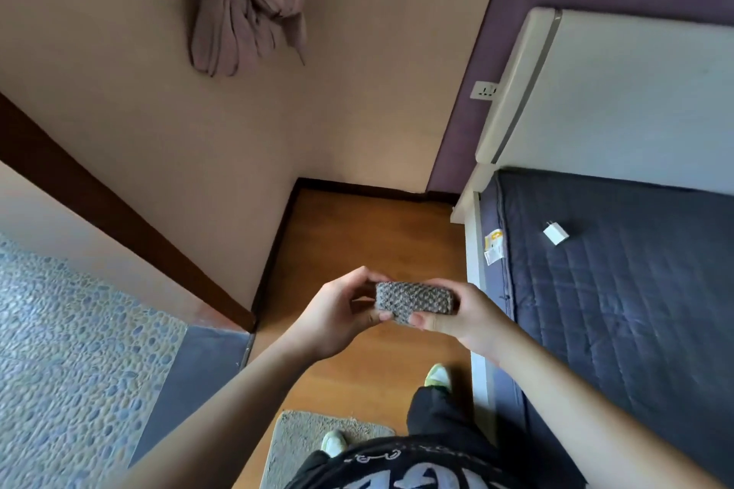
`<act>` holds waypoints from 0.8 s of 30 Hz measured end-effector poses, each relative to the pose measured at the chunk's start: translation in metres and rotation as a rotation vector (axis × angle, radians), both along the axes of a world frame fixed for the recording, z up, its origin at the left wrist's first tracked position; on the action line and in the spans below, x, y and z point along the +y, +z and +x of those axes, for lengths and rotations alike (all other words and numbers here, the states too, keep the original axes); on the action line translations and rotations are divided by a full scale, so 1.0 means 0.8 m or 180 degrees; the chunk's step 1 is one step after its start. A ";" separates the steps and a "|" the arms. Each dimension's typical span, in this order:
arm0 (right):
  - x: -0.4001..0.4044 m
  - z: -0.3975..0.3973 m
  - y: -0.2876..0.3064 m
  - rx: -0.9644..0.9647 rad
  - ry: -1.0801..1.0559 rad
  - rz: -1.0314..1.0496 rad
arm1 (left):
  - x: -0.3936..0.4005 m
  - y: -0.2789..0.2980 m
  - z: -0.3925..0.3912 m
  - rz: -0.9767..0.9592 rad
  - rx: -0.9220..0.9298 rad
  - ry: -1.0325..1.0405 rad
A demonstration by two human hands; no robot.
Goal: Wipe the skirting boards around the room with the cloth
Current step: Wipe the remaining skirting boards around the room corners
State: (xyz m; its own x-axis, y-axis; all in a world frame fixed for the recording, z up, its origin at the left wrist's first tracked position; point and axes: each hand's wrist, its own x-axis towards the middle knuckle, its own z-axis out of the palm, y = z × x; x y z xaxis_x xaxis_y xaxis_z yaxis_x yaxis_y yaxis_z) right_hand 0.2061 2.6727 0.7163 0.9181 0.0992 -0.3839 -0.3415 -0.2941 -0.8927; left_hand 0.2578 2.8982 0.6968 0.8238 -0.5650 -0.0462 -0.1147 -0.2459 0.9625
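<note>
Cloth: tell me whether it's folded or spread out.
Folded. The cloth is a compact thick block pinched between the left hand and right hand, nothing hanging loose.

You stand in a home bedroom: dark quilted mattress (pixel 635 290) on a white bed frame (pixel 474 250), padded white headboard (pixel 595 91), knotted mauve curtain (pixel 246 0), warm wooden floor (pixel 357 250), grey shaggy mat (pixel 302 437), white wall socket (pixel 483 90).

You can read no text here. The yellow-and-white label (pixel 493 247) on the mattress edge, up and right of your fingers, is too small; your shirt's print (pixel 413 476), below them, is cut off.
</note>
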 end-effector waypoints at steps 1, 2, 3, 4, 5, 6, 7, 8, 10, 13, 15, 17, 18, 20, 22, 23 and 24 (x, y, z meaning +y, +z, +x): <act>-0.009 0.015 -0.002 -0.0003 0.0042 0.0033 | -0.007 -0.001 0.011 -0.0009 0.0002 0.0036; -0.019 0.031 -0.005 0.0004 0.0071 0.0058 | -0.014 -0.001 0.024 -0.0020 -0.0008 0.0080; -0.028 0.048 -0.007 0.0005 0.0099 0.0097 | -0.022 0.000 0.038 -0.0033 -0.0011 0.0134; -0.039 0.066 -0.012 -0.0018 0.0141 0.0133 | -0.031 0.000 0.053 -0.0026 -0.0012 0.0200; -0.049 0.084 -0.018 -0.0062 0.0186 0.0144 | -0.041 0.000 0.069 -0.0006 -0.0009 0.0270; -0.058 0.101 -0.022 -0.0104 0.0208 0.0138 | -0.051 -0.001 0.084 0.0016 -0.0015 0.0340; -0.070 0.120 -0.025 -0.0108 0.0223 0.0140 | -0.065 -0.003 0.099 0.0036 -0.0006 0.0418; -0.085 0.139 -0.028 -0.0111 0.0238 0.0167 | -0.081 -0.004 0.114 0.0068 -0.0005 0.0490; -0.116 0.175 -0.031 -0.0115 0.0237 0.0269 | -0.115 -0.003 0.141 0.0143 -0.0097 0.0611; -0.156 0.224 -0.031 -0.0104 0.0325 0.0293 | -0.158 -0.001 0.177 0.0323 -0.0111 0.0819; -0.173 0.257 -0.029 -0.0119 0.0539 0.0297 | -0.175 -0.003 0.193 0.0376 -0.0126 0.1016; -0.179 0.289 -0.022 -0.0105 0.0891 0.0248 | -0.182 -0.009 0.201 0.0400 -0.0220 0.1206; -0.178 0.304 -0.020 -0.0120 0.1119 0.0199 | -0.182 -0.012 0.202 0.0407 -0.0260 0.1297; -0.169 0.331 -0.019 -0.0183 0.1582 0.0094 | -0.175 -0.017 0.204 0.0447 -0.0331 0.1471; -0.151 0.353 -0.023 -0.0260 0.1900 -0.0014 | -0.158 -0.021 0.207 0.0529 -0.0460 0.1626; -0.140 0.362 -0.027 -0.0284 0.2010 -0.0085 | -0.149 -0.024 0.209 0.0595 -0.0502 0.1702; -0.128 0.372 -0.033 -0.0316 0.2118 -0.0155 | -0.138 -0.028 0.212 0.0664 -0.0500 0.1789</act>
State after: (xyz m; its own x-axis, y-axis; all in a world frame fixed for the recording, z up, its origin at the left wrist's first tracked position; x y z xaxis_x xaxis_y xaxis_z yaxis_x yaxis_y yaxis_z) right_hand 0.5036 2.5705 0.6903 0.6985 0.6405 -0.3192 0.0094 -0.4543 -0.8908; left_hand 0.4274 2.7875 0.6744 0.9987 -0.0349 0.0370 -0.0494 -0.4910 0.8698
